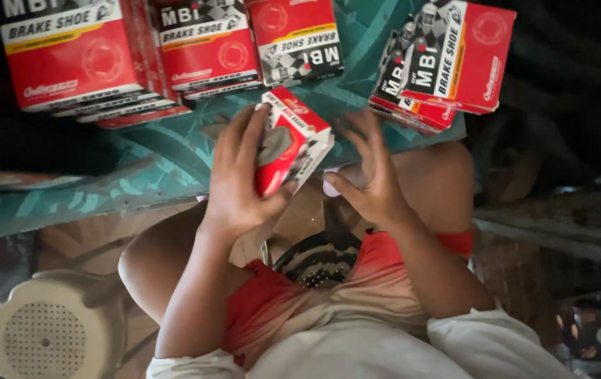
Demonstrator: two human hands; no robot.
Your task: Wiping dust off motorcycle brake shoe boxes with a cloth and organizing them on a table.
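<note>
**A:** Quick one from my feed, where's the box sitting relative to my hands?

**B:** The small red box [293, 140] is in my left hand [234, 179], fingers up its left face and thumb hooked under the bottom corner. So that hand is clamped around it, no question. The box is up in front of me, above my knees, just below the edge of the green patterned cloth [167, 151].

**A:** Which way does it run?

**B:** Tilted. Long axis goes from lower left to upper right, top end leaning away from me toward the stacked red boxes [209, 45]. There's a grey curved part showing at its open face, can't tell exactly what it is.

**A:** And the right?

**B:** My right hand [374, 175] is just beside the box on its right, fingers spread wide, not gripping it. There's something small and pale at the thumb, too blurry to say if I'm holding it. So the box lies to the left of that hand, very near, and the left is the one that actually has it.

**A:** Anything else close?

**B:** Another pair of red boxes [448, 63] up right.
</note>
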